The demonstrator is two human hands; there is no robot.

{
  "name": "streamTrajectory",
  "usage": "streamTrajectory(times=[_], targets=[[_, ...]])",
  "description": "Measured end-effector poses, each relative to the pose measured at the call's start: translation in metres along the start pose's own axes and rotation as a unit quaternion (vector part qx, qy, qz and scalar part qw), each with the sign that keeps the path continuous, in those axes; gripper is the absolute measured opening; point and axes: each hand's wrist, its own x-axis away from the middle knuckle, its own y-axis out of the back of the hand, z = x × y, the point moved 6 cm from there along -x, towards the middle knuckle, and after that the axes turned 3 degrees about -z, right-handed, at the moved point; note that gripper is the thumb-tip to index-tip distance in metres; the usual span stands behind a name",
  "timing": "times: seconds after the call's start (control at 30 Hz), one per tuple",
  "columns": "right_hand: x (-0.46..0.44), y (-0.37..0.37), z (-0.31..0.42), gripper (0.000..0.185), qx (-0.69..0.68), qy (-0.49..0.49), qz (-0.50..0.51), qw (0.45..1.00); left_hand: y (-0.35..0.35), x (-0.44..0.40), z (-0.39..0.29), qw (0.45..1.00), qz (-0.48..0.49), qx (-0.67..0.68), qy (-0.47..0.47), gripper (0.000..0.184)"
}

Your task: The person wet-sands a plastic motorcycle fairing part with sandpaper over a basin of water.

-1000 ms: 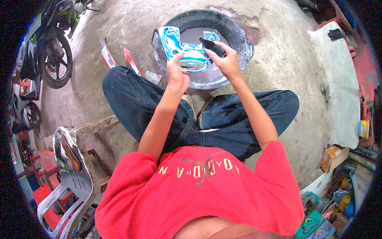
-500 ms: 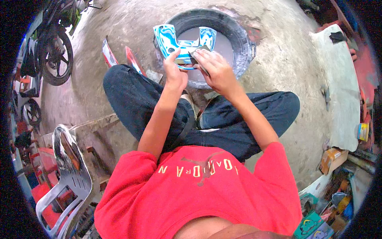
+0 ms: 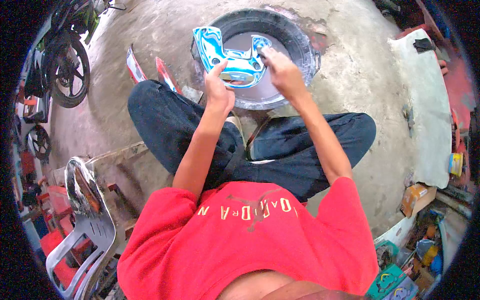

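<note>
A glossy blue-and-white U-shaped plastic panel (image 3: 232, 64), likely a motorcycle cover piece, is held over a black tub (image 3: 220, 22) of greyish water. My left hand (image 3: 218, 91) grips its lower left edge, thumb on top and fingers underneath. At the panel's right prong, my right hand (image 3: 286, 75) is closed with bent fingers pressed to the surface. A bit of dark sandpaper (image 3: 262, 48) shows at those fingertips; most of it is hidden by the hand.
Red-and-white panels (image 3: 167, 74) lie on the concrete floor left of the tub, beside my crossed legs. A motorcycle wheel (image 3: 67, 70) stands at the far left. A grey plastic chair (image 3: 92, 220) is at lower left, a cardboard box (image 3: 418, 199) at right.
My right hand has moved with the sandpaper from the panel's middle up and right to its right prong. The left hand keeps its grip, and the panel has tilted slightly.
</note>
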Motion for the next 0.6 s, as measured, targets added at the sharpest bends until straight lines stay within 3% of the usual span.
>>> streamTrajectory(times=[0.07,0.17,0.27,0.43,0.5,0.57,0.6], targets=[[0.012,-0.002,0.028,0.042,-0.024,0.024,0.035,0.999,0.003,-0.006,0.004,1.0,0.006,0.002,0.007,0.025],[0.01,0.005,0.051,0.04,-0.047,0.097,0.009,0.994,0.004,-0.009,0.005,1.0,0.011,0.021,0.011,0.024],[-0.007,0.005,-0.008,0.041,-0.023,-0.051,0.017,0.998,-0.005,0.007,-0.006,1.0,-0.008,0.001,0.005,0.025],[0.013,0.005,0.065,0.036,-0.035,0.086,0.01,0.996,0.003,-0.007,0.0,1.0,0.004,-0.013,-0.003,0.025],[0.001,0.006,0.036,0.032,0.003,0.075,0.012,0.997,0.002,-0.003,-0.002,1.0,-0.008,-0.011,-0.003,0.025],[-0.007,0.001,-0.01,0.033,-0.02,-0.04,-0.003,0.999,0.003,0.004,-0.006,1.0,-0.003,-0.021,0.008,0.027],[-0.003,-0.002,-0.011,0.036,-0.01,-0.046,0.023,0.999,0.002,0.004,-0.006,1.0,-0.006,-0.028,0.01,0.029]])
